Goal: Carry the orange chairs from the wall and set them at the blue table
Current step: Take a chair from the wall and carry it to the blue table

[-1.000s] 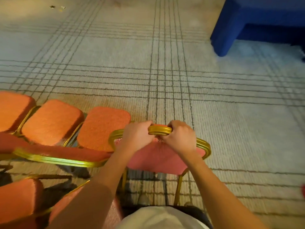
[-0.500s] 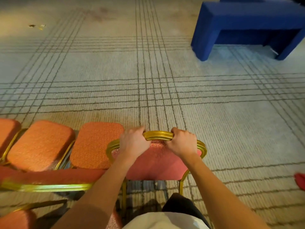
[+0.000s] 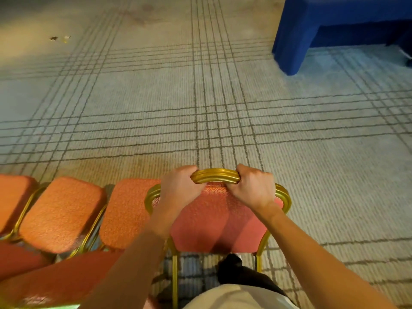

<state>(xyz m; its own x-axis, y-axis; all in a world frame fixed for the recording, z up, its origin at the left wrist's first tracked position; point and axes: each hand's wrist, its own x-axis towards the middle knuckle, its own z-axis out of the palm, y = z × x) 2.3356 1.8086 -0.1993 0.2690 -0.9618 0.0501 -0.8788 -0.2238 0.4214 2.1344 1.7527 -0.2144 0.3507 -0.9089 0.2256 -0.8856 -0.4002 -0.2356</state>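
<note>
**Both hands on the chair back, blue counter ahead to the right**

The person stands behind one orange chair (image 3: 216, 221), seen from above and from the rear. The left hand (image 3: 178, 189) and the right hand (image 3: 253, 188) are each clenched around the gold top rail (image 3: 215, 176) of the backrest, close together with a short bare stretch of rail between them. The fingers curl over the far side of the rail and the knuckles face up, a grip that suits lifting or tilting the chair by its back, since the rail is the one solid bar within easy reach from behind.

The held chair sits directly under the hands, its padded back sloping down toward the person's legs and its gold rear legs visible just below the wrists. Whether its feet are on the carpet (image 3: 200, 108) or already off it cannot be told from this angle.

To the left of the left hand, a row of other orange chairs (image 3: 62, 214) stands side by side, seats facing away from the person; the nearest seat is just beside the held chair. These look like the ones yet to be moved.

The blue counter (image 3: 296, 34) lies well ahead of the right hand and off to the right, across open carpet. Judging from this, the carry is at its start: the chair is gripped but far from its place.
</note>
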